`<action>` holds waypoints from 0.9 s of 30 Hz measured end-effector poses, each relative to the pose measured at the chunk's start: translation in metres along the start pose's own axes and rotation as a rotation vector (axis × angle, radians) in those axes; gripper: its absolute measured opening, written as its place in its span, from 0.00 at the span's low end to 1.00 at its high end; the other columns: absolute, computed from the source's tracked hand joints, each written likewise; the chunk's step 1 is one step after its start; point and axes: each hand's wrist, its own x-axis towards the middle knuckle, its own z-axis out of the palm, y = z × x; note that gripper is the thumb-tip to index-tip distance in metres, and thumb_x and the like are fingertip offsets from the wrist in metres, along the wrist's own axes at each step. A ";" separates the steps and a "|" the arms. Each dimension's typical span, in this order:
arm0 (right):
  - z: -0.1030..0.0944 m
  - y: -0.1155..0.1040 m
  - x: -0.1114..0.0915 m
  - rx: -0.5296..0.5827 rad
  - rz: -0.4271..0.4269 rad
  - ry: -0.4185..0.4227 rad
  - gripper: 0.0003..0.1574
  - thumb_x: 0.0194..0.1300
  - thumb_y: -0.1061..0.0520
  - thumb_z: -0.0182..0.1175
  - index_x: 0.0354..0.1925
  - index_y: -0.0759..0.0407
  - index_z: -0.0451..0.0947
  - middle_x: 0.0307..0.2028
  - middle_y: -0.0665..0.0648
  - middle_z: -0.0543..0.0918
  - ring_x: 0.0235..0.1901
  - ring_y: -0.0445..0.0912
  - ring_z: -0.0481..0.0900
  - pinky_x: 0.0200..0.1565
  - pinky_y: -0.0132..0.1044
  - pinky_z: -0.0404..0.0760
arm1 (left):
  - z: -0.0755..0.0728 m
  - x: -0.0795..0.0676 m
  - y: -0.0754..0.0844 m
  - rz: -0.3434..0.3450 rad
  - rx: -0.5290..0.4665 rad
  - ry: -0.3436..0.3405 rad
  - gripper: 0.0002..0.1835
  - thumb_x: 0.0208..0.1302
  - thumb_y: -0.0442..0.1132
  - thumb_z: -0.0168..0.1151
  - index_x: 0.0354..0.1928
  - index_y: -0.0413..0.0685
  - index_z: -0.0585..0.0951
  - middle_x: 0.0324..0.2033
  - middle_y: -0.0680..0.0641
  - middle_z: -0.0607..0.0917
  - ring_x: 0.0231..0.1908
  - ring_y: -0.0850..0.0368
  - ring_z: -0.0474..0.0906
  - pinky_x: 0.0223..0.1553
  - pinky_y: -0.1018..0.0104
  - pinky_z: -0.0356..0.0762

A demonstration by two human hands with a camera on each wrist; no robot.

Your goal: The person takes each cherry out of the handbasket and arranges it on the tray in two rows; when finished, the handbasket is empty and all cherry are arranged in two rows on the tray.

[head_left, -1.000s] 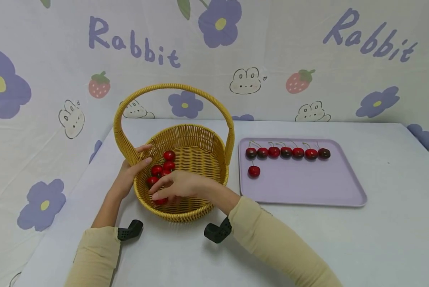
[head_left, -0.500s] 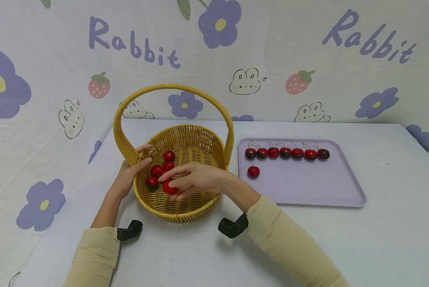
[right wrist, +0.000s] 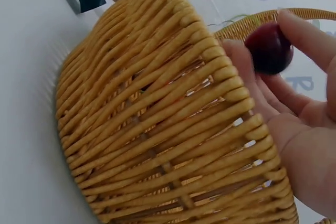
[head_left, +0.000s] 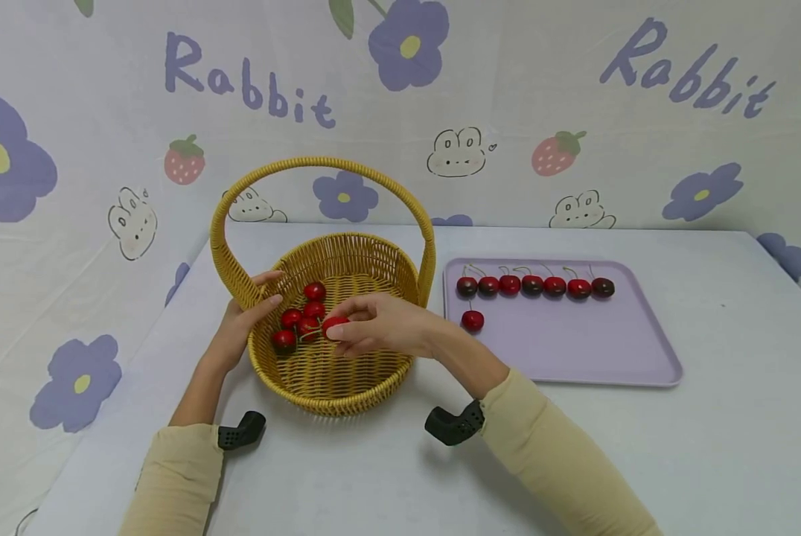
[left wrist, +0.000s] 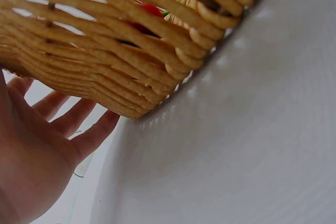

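My right hand (head_left: 390, 325) pinches a red cherry (head_left: 335, 327) between thumb and fingertips, over the inside of a yellow woven basket (head_left: 347, 404). Its thin green stem points left. In the right wrist view the held cherry (right wrist: 269, 48) looks dark red and sits just above the basket rim. At the basket's left side my left hand (head_left: 240, 325) holds the rim by the handle's foot, thumb over the edge. The left wrist view shows its fingers (left wrist: 94, 135) spread against the outer wall. Several red cherries (head_left: 284, 342) lie in the basket's left half.
Right of the basket lies a lilac tray (head_left: 575, 350). Along its far edge runs a row of several cherries (head_left: 531, 285), stems pointing away. One more cherry (head_left: 473, 321) lies below the row's left end. The tall basket handle (head_left: 323, 161) arches over the basket.
My right hand has picked up a cherry from the basket's near left part and moved up and to the right with it. The left hand and the basket have stayed in place.
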 end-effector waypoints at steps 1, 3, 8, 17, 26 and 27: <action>0.000 0.000 -0.001 0.009 -0.011 0.007 0.23 0.68 0.59 0.58 0.57 0.66 0.69 0.45 0.71 0.79 0.49 0.62 0.77 0.54 0.52 0.72 | 0.000 0.000 0.000 0.000 0.000 0.001 0.28 0.69 0.41 0.53 0.68 0.40 0.62 0.67 0.41 0.63 0.66 0.45 0.58 0.65 0.46 0.53; 0.000 0.001 -0.003 0.032 -0.037 0.019 0.23 0.69 0.59 0.56 0.60 0.66 0.67 0.46 0.72 0.78 0.46 0.61 0.79 0.53 0.52 0.73 | 0.000 -0.001 -0.001 -0.001 0.001 0.003 0.28 0.69 0.41 0.53 0.68 0.40 0.62 0.67 0.41 0.63 0.66 0.45 0.58 0.65 0.46 0.52; -0.001 0.004 -0.006 0.079 -0.075 0.031 0.22 0.71 0.60 0.52 0.60 0.68 0.68 0.46 0.67 0.78 0.39 0.52 0.82 0.52 0.52 0.74 | 0.000 -0.001 -0.002 -0.002 -0.001 0.004 0.27 0.69 0.41 0.53 0.67 0.40 0.63 0.66 0.40 0.64 0.65 0.44 0.59 0.64 0.45 0.53; -0.005 -0.001 -0.013 0.181 -0.039 0.075 0.23 0.73 0.58 0.49 0.62 0.66 0.68 0.50 0.63 0.76 0.42 0.52 0.80 0.47 0.39 0.79 | 0.000 -0.001 -0.002 0.003 -0.007 -0.001 0.28 0.69 0.41 0.53 0.67 0.40 0.63 0.66 0.40 0.63 0.65 0.43 0.59 0.64 0.44 0.53; -0.014 -0.004 -0.025 0.155 -0.018 0.117 0.25 0.68 0.66 0.55 0.63 0.67 0.68 0.48 0.64 0.78 0.46 0.54 0.80 0.51 0.43 0.76 | 0.001 0.000 -0.001 0.003 -0.012 0.000 0.28 0.69 0.40 0.53 0.68 0.39 0.63 0.67 0.40 0.63 0.66 0.44 0.58 0.65 0.46 0.52; -0.015 -0.004 -0.027 0.136 -0.020 0.118 0.25 0.68 0.66 0.55 0.62 0.67 0.68 0.49 0.65 0.78 0.48 0.56 0.79 0.52 0.44 0.76 | 0.001 0.000 0.000 0.004 -0.013 0.000 0.28 0.69 0.40 0.53 0.68 0.39 0.63 0.67 0.40 0.63 0.66 0.44 0.59 0.65 0.46 0.52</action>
